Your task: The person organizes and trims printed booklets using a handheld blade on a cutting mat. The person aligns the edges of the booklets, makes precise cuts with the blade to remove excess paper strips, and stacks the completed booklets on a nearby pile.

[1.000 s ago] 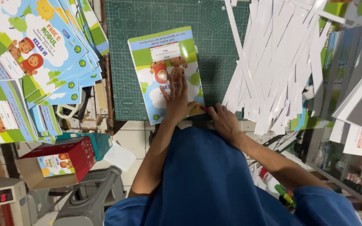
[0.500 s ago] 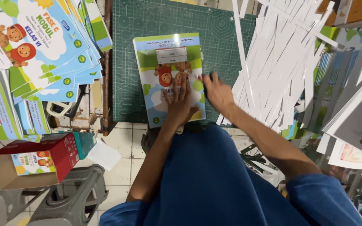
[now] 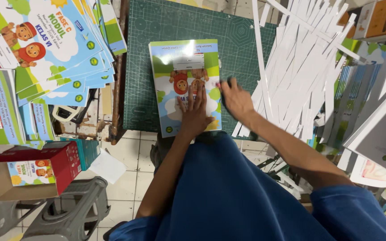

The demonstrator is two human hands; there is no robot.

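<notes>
Head view — right hand (image 3: 235, 99) has slid to the booklet's (image 3: 185, 85) right edge, fingers curled; left hand (image 3: 196, 114) stays flat.

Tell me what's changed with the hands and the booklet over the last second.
The right hand has moved from the mat's near edge up along the right edge of the booklet, its fingertips now at that edge. What it grips there is too blurred to tell. The left hand stays pressed flat on the cover, and the booklet stays on the green cutting mat. The white paper strips lie as before.
</notes>
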